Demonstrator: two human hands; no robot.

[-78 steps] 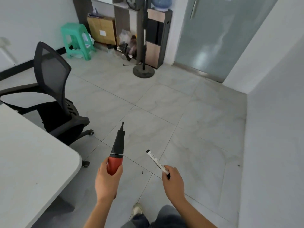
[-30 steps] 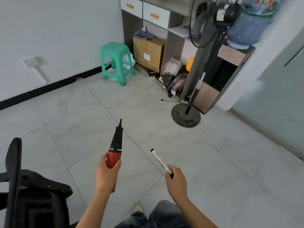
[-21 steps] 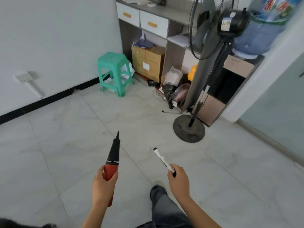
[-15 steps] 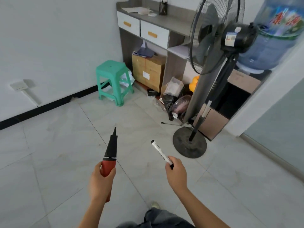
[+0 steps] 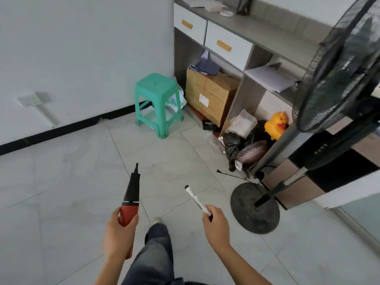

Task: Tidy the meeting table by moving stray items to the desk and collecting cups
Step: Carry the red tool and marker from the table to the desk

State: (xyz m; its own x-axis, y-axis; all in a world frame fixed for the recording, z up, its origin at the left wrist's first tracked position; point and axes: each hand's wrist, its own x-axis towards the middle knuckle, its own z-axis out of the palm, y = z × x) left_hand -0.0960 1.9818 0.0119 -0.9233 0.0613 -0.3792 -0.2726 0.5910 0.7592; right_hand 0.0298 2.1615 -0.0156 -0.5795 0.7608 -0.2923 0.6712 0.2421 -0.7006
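My left hand [image 5: 118, 233] grips the red body of a hand pump [image 5: 130, 194] whose black cone nozzle points up and away. My right hand [image 5: 216, 225] pinches the lower end of a white marker [image 5: 196, 199] with a black cap, tilted up to the left. Both hands hang over the tiled floor. The grey desk [image 5: 267, 36] with two white drawers stands ahead at the upper right, with papers, a small dish and a dark pen holder on its top. The meeting table and cups are out of view.
A black standing fan [image 5: 337, 64] rises at the right, its round base [image 5: 255, 207] on the floor close to my right hand. A green plastic stool [image 5: 157, 99], a cardboard box [image 5: 209, 93], bags and a yellow duck toy [image 5: 275, 125] sit under the desk. My leg and shoe show below.
The office chair and table have dropped out of view behind me. The desk, stool and fan have come much closer. Both hands keep the same hold on the pump and marker.
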